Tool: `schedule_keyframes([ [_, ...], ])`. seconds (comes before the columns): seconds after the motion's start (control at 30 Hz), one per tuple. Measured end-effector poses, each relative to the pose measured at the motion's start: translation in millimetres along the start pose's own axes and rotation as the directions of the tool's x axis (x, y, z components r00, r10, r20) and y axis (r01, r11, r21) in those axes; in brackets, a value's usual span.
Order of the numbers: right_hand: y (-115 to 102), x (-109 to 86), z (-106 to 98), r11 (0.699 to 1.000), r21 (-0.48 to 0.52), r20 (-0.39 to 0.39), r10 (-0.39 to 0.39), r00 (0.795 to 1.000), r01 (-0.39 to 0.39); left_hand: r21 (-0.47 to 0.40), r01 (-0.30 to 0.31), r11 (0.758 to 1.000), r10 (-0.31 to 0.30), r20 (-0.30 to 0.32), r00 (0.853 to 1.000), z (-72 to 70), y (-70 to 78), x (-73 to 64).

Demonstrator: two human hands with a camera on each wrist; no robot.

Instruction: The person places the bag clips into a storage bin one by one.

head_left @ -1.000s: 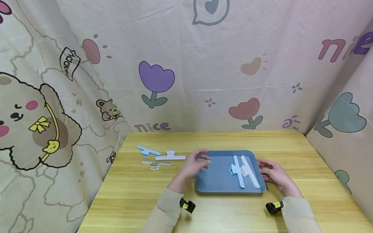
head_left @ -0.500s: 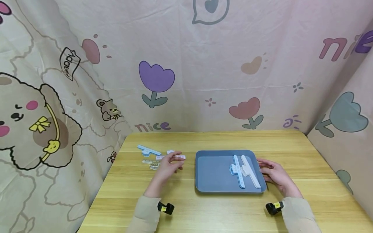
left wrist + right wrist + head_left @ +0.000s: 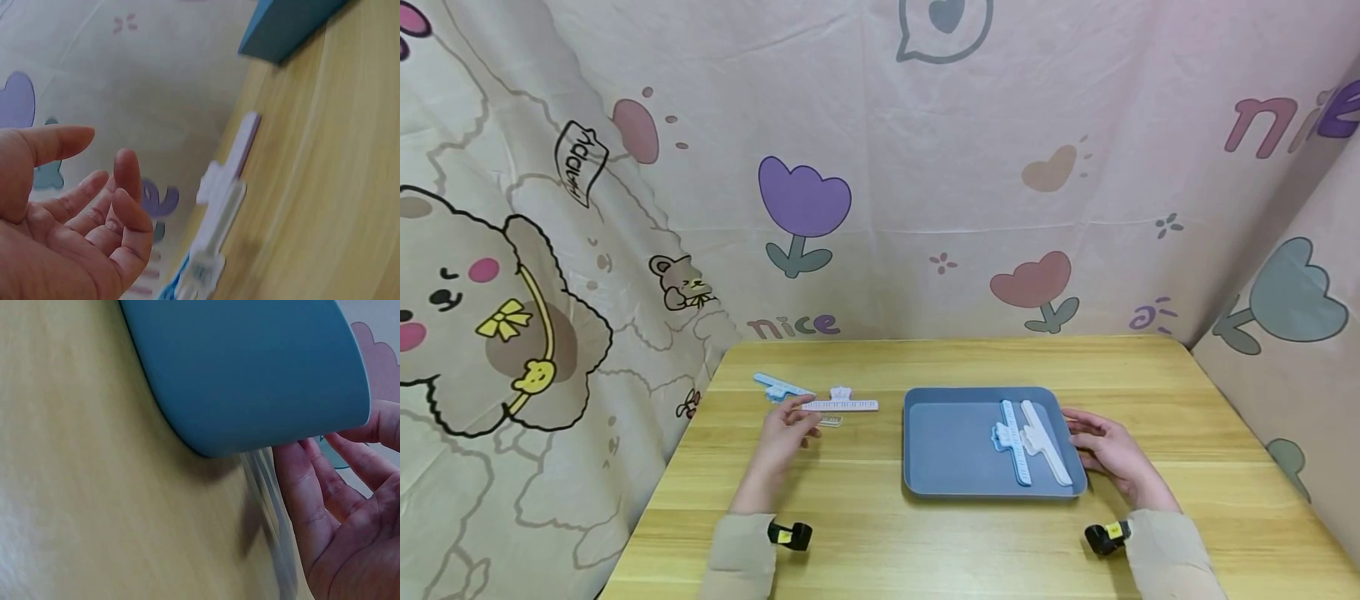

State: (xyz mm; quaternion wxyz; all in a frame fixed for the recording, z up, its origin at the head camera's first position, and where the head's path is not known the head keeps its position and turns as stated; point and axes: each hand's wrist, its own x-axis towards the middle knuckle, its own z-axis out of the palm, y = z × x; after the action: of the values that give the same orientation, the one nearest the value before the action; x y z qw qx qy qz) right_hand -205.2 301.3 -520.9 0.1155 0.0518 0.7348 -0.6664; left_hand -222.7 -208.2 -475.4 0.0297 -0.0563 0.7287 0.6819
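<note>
My left hand (image 3: 786,425) hovers over the left clips with its fingers loosely bent and nothing between them, as the left wrist view shows. It partly hides a clear ruler clip (image 3: 831,421). Just behind lie a white ruler clip (image 3: 850,406) and a light-blue ruler clip (image 3: 782,385). On the right, my right hand (image 3: 1108,450) touches the end wall of a blue-grey tray (image 3: 951,496) with extended fingers (image 3: 303,481). Inside the tray's right half, another blue ruler clip (image 3: 1017,450) and another white clip (image 3: 1048,450) lie side by side.
The wooden table (image 3: 865,542) runs up to a printed curtain (image 3: 895,150) at the back and sides. Each wrist carries a small black camera, one at the left cuff (image 3: 741,542) and one at the right cuff (image 3: 1168,542).
My left hand has moved left, from over the tray's left edge to the clips on the table. My right hand has stayed at the tray's right side.
</note>
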Motion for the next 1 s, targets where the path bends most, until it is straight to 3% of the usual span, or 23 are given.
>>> schedule_keyframes([
  [0.13, 0.3, 0.2, -0.2, 1.0, 0.011, 0.003, -0.002, 1.0, 0.002, 0.014, 0.032, 0.999, -0.032, -0.019, 0.999, -18.0, -4.6, 1.2],
  [0.2, 0.3, 0.3, -0.3, 1.0, 0.012, 0.006, -0.001, 1.0, 0.001, 0.03, 0.039, 0.999, -0.037, -0.042, 0.998, -26.3, -13.9, 4.7],
  [0.37, 0.8, 0.9, -1.0, 1.0, 0.02, 0.01, 0.001, 1.0, -0.001, 0.04, 0.066, 0.997, -0.063, -0.076, 0.995, -38.0, -22.0, 3.7],
  [0.67, 3.2, 2.7, -3.7, 1.0, 0.024, -0.005, 0.015, 1.0, -0.015, 0.029, 0.112, 0.993, -0.109, -0.099, 0.989, -44.1, -28.0, 8.0],
  [1.0, 3.4, 3.6, -3.6, 1.0, 0.023, 0.0, 0.019, 1.0, -0.019, -0.027, 0.178, 0.984, -0.179, -0.068, 0.982, -45.5, -34.7, 14.4],
])
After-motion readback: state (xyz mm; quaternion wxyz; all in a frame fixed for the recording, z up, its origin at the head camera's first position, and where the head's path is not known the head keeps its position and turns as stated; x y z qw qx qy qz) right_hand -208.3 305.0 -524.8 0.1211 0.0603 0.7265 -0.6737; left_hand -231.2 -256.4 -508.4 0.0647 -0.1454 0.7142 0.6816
